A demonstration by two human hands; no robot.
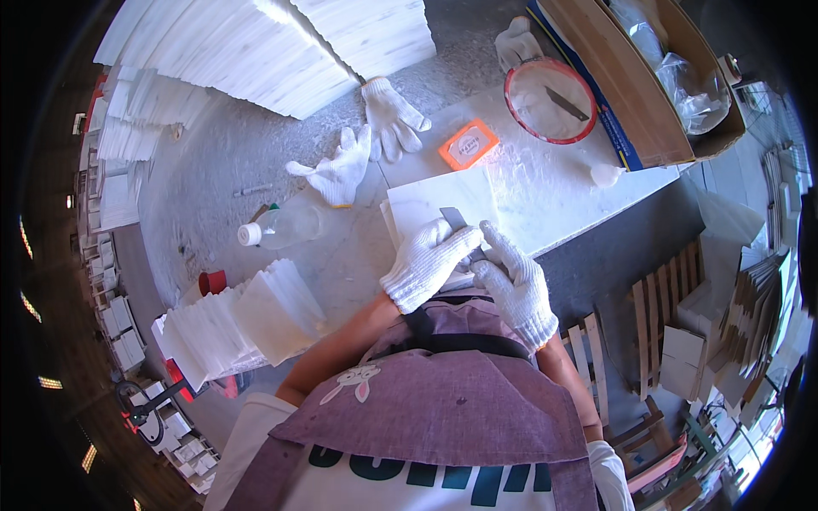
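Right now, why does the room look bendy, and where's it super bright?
Head view: the fisheye lens bends straight edges near the dark rim; head view: glare streaks the white stack, upper left; head view: bright light shows near the lower-right rim too.

A flat, narrow grey strip [453,219] is being gripped at a slant, its blunt far end showing over a white tile [443,194] and its middle being hidden. The tile, straight-edged and faintly veined, is lying on the table [554,192]; another pale edge is peeking out along its left side.
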